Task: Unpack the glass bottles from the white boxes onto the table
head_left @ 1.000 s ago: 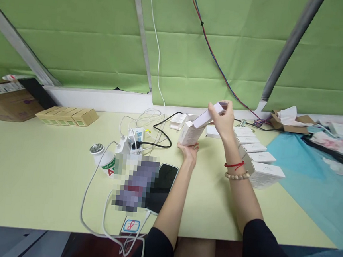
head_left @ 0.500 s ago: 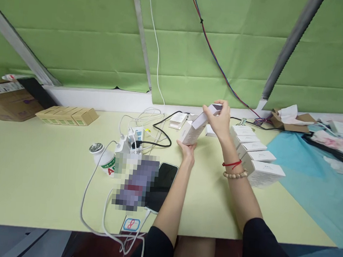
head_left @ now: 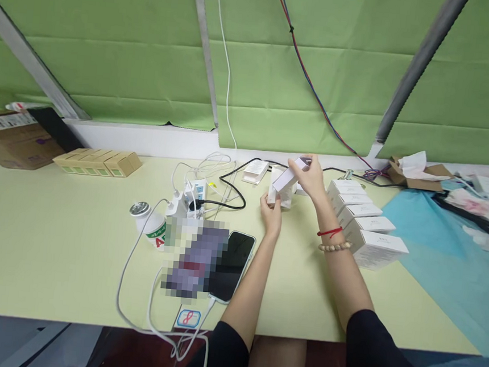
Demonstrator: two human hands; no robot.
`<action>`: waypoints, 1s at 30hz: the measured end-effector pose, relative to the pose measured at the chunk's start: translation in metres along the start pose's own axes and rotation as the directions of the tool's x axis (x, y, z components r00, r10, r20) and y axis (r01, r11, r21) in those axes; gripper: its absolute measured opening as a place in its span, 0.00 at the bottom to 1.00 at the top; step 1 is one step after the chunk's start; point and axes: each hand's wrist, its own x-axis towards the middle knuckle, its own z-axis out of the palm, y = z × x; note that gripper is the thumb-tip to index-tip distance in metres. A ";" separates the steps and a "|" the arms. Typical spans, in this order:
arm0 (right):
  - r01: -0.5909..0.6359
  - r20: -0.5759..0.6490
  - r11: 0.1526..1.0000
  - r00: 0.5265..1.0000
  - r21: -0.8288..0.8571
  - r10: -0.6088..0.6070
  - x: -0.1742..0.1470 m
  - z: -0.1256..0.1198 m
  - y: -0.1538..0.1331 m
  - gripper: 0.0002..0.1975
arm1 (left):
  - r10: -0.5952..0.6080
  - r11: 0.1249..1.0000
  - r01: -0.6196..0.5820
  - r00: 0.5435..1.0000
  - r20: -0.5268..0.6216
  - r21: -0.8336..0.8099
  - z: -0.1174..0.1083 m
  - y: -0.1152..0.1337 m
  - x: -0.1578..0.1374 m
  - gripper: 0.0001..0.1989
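My left hand (head_left: 271, 214) is closed around the lower end of a small white carton (head_left: 271, 193), held tilted just above the table. My right hand (head_left: 311, 178) pinches the upper end of a pale lavender box piece (head_left: 286, 180) that slants down to meet the carton. The fingers partly cover both, and I cannot tell whether the pieces are joined. Just behind them is another white box, partly hidden. To the right of my right forearm stands a row of several white cartons (head_left: 382, 247).
A white box (head_left: 254, 171) lies at the back. On the left are a power strip (head_left: 196, 191) with cables, a white bottle (head_left: 150, 226), a phone (head_left: 233, 265) and a row of brown boxes (head_left: 101, 163). Blue sheeting (head_left: 439, 252) covers the right side.
Both hands have lowered slightly with the carton and the lavender piece. The left hand has shifted right, and the carton has turned, its printed face no longer facing me. The view has shifted a little.
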 end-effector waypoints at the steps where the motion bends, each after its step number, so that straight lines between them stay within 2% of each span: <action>1: 0.013 0.014 1.000 1.000 -0.017 -0.012 -0.001 -0.001 -0.001 0.25 | 0.003 0.999 -0.001 0.999 -0.035 0.047 0.000 0.001 0.000 0.17; 4: 0.065 0.036 0.995 0.997 -0.080 -0.062 -0.001 -0.006 -0.003 0.26 | 0.086 0.978 -0.067 0.992 -0.088 0.195 -0.001 0.003 -0.001 0.22; 8: 0.105 0.012 0.984 0.995 -0.145 -0.104 0.001 -0.018 -0.007 0.29 | 0.186 0.932 -0.151 0.980 -0.076 0.331 0.000 0.003 -0.005 0.31; 12: 0.091 0.045 0.991 0.995 -0.095 -0.087 0.001 -0.028 -0.017 0.27 | 0.218 0.867 -0.149 0.972 -0.092 0.475 0.001 0.006 -0.011 0.35; 17: 0.045 0.134 0.994 0.991 -0.103 -0.031 -0.003 -0.033 -0.027 0.25 | 0.206 0.847 -0.127 0.974 -0.099 0.517 -0.001 0.007 -0.012 0.34; 20: 0.036 0.135 0.987 0.991 -0.154 -0.015 -0.005 -0.033 -0.028 0.26 | 0.247 0.850 -0.179 0.966 -0.074 0.495 -0.002 0.004 -0.010 0.33; 23: 0.063 0.120 0.987 0.992 -0.149 -0.045 -0.006 -0.031 -0.028 0.25 | 0.320 0.884 -0.284 0.946 -0.040 0.370 -0.002 0.000 -0.007 0.31; 27: 0.107 0.021 0.990 0.994 -0.086 -0.106 -0.003 -0.030 -0.028 0.26 | 0.459 0.870 -0.441 0.887 -0.040 0.220 0.001 -0.005 -0.005 0.27; 30: 0.130 -0.027 0.991 0.991 -0.011 -0.130 -0.001 -0.028 -0.030 0.26 | 0.518 0.844 -0.506 0.854 -0.032 0.176 0.002 -0.004 -0.006 0.22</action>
